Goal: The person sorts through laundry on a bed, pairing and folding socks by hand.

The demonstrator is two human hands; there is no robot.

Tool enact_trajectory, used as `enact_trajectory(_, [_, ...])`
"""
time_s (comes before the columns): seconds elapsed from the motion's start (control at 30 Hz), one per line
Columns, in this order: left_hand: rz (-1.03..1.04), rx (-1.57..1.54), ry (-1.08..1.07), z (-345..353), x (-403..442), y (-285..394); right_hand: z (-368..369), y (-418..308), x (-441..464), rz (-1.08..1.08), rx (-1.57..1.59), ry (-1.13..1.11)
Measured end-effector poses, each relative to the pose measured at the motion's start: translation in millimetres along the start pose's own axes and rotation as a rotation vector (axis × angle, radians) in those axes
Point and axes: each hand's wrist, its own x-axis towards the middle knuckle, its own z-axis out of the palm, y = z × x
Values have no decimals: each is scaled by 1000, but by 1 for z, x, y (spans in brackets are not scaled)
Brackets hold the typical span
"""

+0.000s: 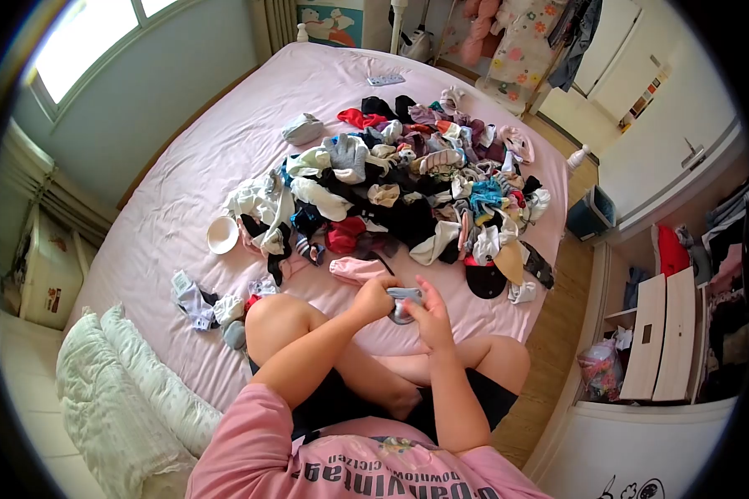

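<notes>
Crossed legs (287, 323), grey cloth (406, 293) between two hands
Right hand (430, 318) pinches the cloth between thumb and fingers; left hand (376, 298) pinches its other side. Beyond, on the bed (200, 187): pink cloth (358, 270), then the clothes pile (399, 218).

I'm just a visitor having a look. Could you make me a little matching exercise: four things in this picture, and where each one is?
Things
1. Grey item
2. Bin
3. Pale pillows
4. Window

Places
A. On the floor beside the bed
B. Upper left of the picture
C. Between the left hand and the right hand
D. Lower left of the picture

Right pairs: 1-C, 2-A, 3-D, 4-B
</notes>
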Motion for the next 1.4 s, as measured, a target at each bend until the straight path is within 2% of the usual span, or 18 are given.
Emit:
enact_trajectory(0.03, [-143, -183, -89, 0, -1, 11, -4, -4, 2, -1, 22, 29])
enact_trajectory(0.1, [-254, -474, -133, 4, -6, 18, -9, -11, 8, 1, 61, 98])
enact_trajectory(0.17, [-353, -863, -229, 10, -8, 2, -12, -9, 20, -92, -69, 128])
enact_trajectory(0.23, [-300, -1102, -449, 4, -18, 12, -11, -12, 36, -153, -153, 101])
enact_trajectory(0.33, [-264, -1338, -824, -14, -27, 20, 13, -15, 42, 92, -40, -40])
enact_trajectory(0.47, [-372, -1491, -896, -16, -37, 10, 16, -1, 40, 290, -39, -159])
enact_trajectory(0.57, [-198, -1342, -946, -1, -40, 19, -8, -1, 32, 185, -78, -302])
enact_trajectory(0.6, [-149, -1342, -941, 0, -35, 23, -10, -15, 26, 123, -155, -171])
enact_trajectory(0.7, [-109, -1360, -725, -6, -25, 28, -34, -25, 18, -118, 83, 54])
enact_trajectory(0.8, [-135, -1268, -637, -4, -15, 22, -36, -42, 0, -456, -416, 22])
enact_trajectory(0.9, [-99, -1105, -598, 9, -12, 14, -29, -47, -5, -477, -663, 20])
enact_trajectory(0.93, [-78, -1068, -588, 14, -13, 11, -29, -42, -5, -409, -629, 63])
enact_trajectory(1.07, [-60, -973, -474, 13, -21, 13, -24, -41, -6, -479, -792, 79])
enact_trajectory(1.17, [-56, -981, -488, 14, -22, 9, -31, -39, -5, -524, -900, 85])
enact_trajectory(1.23, [-129, -1099, -525, 15, -18, -2, -44, -38, -3, -543, -942, 124])
enact_trajectory(1.33, [-154, -1152, -562, 2, -3, 8, -78, -45, -1, -259, 200, 398])
enact_trajectory(1.4, [-178, -1161, -547, 2, -1, 16, -82, -41, -3, -214, 426, 434])
